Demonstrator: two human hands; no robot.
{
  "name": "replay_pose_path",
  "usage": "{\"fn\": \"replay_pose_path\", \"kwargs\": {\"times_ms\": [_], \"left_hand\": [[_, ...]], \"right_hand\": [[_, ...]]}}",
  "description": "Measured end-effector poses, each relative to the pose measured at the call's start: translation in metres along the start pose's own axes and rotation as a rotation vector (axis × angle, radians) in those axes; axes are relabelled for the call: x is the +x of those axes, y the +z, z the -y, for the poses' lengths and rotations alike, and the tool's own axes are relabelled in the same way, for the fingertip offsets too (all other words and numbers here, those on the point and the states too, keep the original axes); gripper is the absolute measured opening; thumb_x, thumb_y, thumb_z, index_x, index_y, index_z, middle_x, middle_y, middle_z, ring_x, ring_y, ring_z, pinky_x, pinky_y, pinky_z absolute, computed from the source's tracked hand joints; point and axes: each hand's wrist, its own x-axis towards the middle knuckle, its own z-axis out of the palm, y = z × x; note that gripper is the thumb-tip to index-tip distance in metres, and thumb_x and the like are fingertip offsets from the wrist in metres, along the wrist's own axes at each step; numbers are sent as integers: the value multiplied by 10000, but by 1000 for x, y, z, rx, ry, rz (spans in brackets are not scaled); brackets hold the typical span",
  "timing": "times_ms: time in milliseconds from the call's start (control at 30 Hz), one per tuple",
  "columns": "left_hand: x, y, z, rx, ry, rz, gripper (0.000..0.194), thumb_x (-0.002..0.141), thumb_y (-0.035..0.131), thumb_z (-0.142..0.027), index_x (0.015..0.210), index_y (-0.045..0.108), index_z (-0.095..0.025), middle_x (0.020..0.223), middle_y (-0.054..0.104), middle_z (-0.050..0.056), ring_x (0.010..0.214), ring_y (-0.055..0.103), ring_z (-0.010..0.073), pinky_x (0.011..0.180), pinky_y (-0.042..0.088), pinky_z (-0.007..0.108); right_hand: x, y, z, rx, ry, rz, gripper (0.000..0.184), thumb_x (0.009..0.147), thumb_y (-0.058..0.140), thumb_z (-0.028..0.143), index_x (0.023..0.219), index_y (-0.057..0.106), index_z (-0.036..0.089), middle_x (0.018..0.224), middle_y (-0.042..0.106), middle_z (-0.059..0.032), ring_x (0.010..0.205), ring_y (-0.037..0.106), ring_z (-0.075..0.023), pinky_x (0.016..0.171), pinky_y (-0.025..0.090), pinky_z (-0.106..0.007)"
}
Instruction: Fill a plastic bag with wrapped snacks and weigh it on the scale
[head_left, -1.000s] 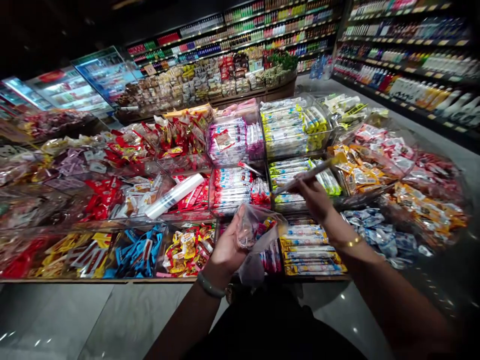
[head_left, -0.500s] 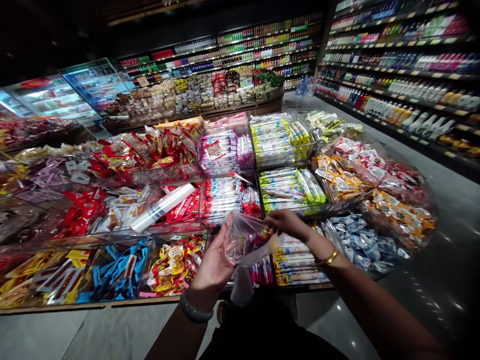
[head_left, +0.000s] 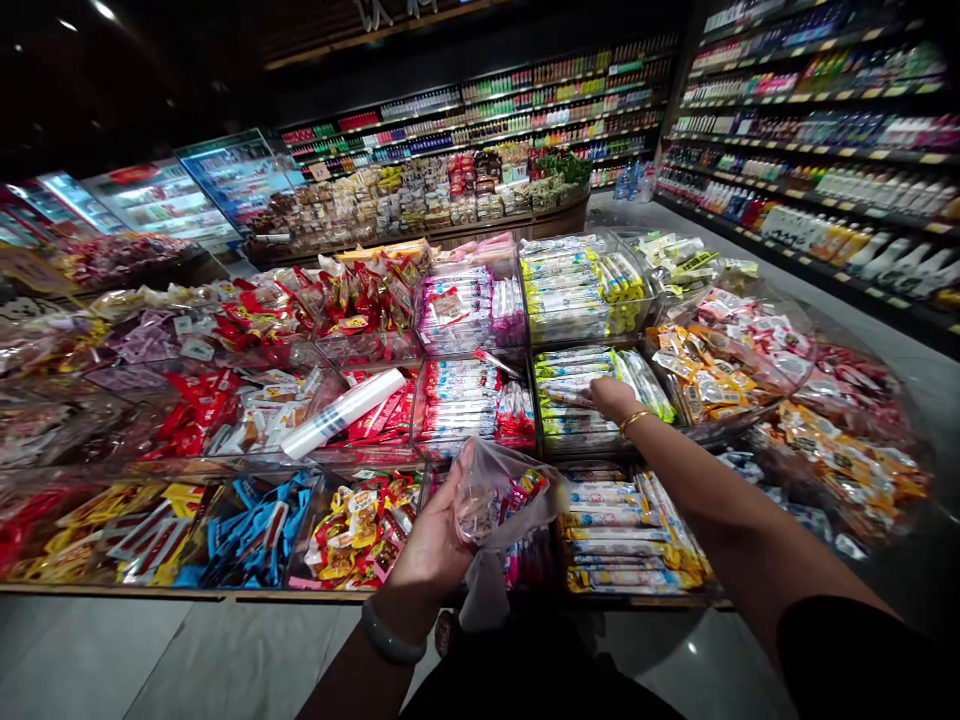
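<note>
My left hand (head_left: 435, 540) is closed around the side of a clear plastic bag (head_left: 491, 500), whose mouth hangs partly open. Wrappers show through the film, but I cannot tell which are inside it and which lie behind. My right hand (head_left: 615, 400) is stretched forward into a bin of yellow-green stick packets (head_left: 574, 430). Its fingers are curled at the right end of a slim stick-shaped packet (head_left: 566, 397) on top of the pile; the fingertips are partly hidden.
A white plastic bag roll (head_left: 343, 412) lies across red packets left of centre. Clear dividers separate the sweets, with blue packets (head_left: 259, 530) and yellow-white sticks (head_left: 630, 545) in the front row. Bottle shelves (head_left: 817, 180) line the right; grey floor (head_left: 247, 660) runs along the front.
My right hand has left the bag's edge and moved forward and right into the yellow-green packets. My left hand still holds the bag. The view has shifted slightly.
</note>
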Motion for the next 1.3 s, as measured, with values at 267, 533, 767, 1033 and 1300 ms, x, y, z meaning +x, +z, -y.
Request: {"fn": "replay_pose_path", "kwargs": {"times_ms": [267, 533, 767, 1033, 1300], "left_hand": [[10, 0, -9, -1, 20, -21, 461, 987, 601, -319, 1444, 555, -276, 538, 431, -76, 443, 429, 73, 443, 358, 163], [19, 12, -8, 19, -2, 23, 440, 1011, 557, -302, 1448, 548, -256, 558, 447, -71, 444, 430, 68, 459, 382, 176], [18, 4, -8, 44, -38, 41, 495, 997, 583, -351, 1484, 510, -302, 539, 359, -84, 444, 422, 67, 463, 360, 168], [12, 2, -3, 40, -12, 39, 527, 970, 635, -334, 1480, 521, -263, 543, 415, -80, 441, 435, 61, 455, 364, 172], [13, -9, -5, 34, 16, 47, 554, 942, 677, -329, 1472, 532, -268, 566, 461, -72, 471, 443, 67, 477, 381, 176]], "right_hand": [[-45, -10, 23, 731, 17, -330, 344, 1035, 386, 438, 1104, 559, 149, 809, 660, -74, 688, 647, -188, 680, 549, -319], [-167, 28, 109, 1133, -419, 157, 216, 828, 714, 333, 1006, 673, 218, 917, 734, -48, 782, 701, -219, 730, 580, -366], [-118, 20, 59, 517, -156, -1, 241, 962, 569, 328, 925, 761, 186, 852, 750, -58, 776, 697, -208, 704, 518, -295], [-39, 11, 16, -36, -3, -73, 291, 995, 528, 316, 1125, 720, 141, 1193, 668, -171, 983, 678, -236, 787, 487, -288], [-38, 12, 18, -21, -31, -141, 234, 978, 509, 232, 1097, 669, 110, 1160, 653, -200, 1003, 658, -266, 802, 473, -321]]}}
